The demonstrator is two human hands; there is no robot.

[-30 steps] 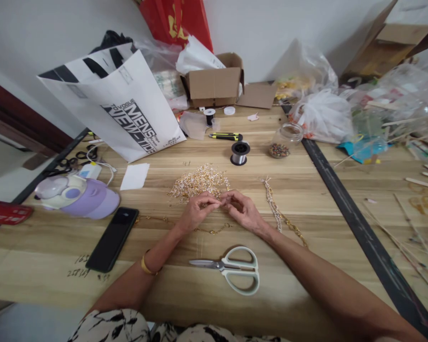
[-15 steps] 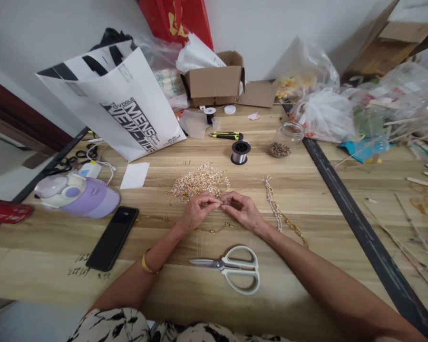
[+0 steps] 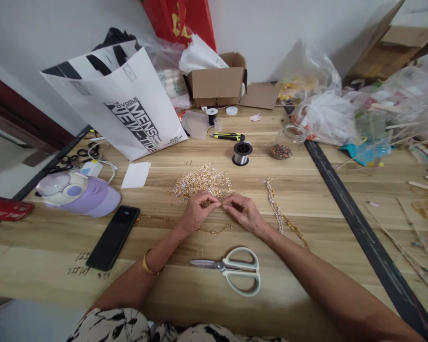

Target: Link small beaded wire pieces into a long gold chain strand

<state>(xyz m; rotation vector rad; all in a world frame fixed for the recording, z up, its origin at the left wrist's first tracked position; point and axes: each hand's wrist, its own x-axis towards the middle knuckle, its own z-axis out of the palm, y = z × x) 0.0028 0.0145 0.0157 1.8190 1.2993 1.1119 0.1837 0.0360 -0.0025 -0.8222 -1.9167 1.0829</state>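
Observation:
My left hand (image 3: 199, 211) and my right hand (image 3: 243, 212) meet fingertip to fingertip over the table, each in a pinch. Whatever lies between the fingertips is too small to make out. Just beyond them is a loose pile of small gold and pale pieces (image 3: 199, 179), partly covered by my left fingers. A thin gold beaded chain (image 3: 214, 231) lies on the wood below the hands and seems to run behind my left wrist. Nearer my body, scissors (image 3: 231, 268) with pale handles lie with blades to the left. Right of my right hand are pale and gold strands (image 3: 276, 209).
Beyond the pile stand a spool of wire (image 3: 241, 153), a yellow-black cutter knife (image 3: 228, 137) and a glass jar (image 3: 283, 147) with small beads. At left lie a black phone (image 3: 113, 237) and a purple bottle (image 3: 89, 195). A white paper bag (image 3: 117, 104) stands behind.
The hands hold nearly the same pinched pose, fingertips together. The whole view has shifted very slightly; nothing on the table has visibly moved.

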